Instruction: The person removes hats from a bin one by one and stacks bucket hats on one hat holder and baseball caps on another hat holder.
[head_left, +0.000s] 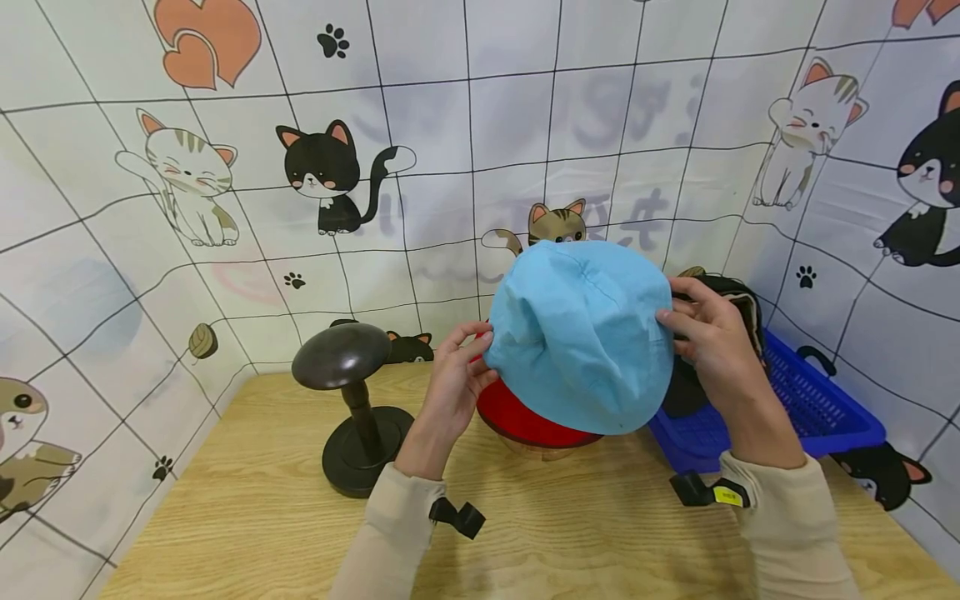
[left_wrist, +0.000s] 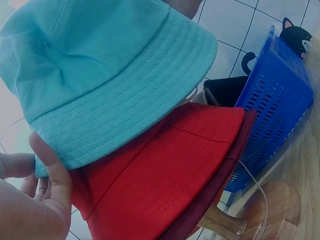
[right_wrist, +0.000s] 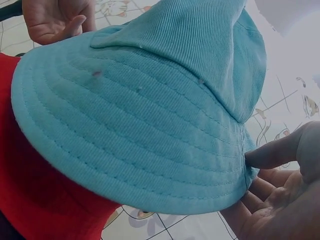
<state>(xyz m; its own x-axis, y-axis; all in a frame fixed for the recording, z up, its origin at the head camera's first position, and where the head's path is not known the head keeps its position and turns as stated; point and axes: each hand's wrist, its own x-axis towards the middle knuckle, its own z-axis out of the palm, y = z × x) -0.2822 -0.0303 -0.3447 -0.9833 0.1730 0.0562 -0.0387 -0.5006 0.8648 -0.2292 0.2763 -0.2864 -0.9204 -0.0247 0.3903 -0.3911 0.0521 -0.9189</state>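
Observation:
A light blue bucket hat (head_left: 585, 333) is held up between both hands, its crown slightly dented. My left hand (head_left: 456, 379) pinches the brim at its left side, thumb on top in the left wrist view. On the opposite side, my right hand (head_left: 712, 346) pinches the brim between thumb and fingers, also seen in the right wrist view (right_wrist: 280, 185). Right below and behind it a red bucket hat (left_wrist: 160, 175) sits over a dark red hat (left_wrist: 210, 200), on a wooden stand (left_wrist: 225, 222). The blue hat overlaps the red one and hides much of it.
To the left stands a dark hat stand (head_left: 341, 358) with a domed top and round base. At the right, a blue plastic basket (head_left: 817, 408) holds black items (head_left: 686, 387). A cat-print tiled sheet (head_left: 465, 125) backs the wooden table (head_left: 262, 500).

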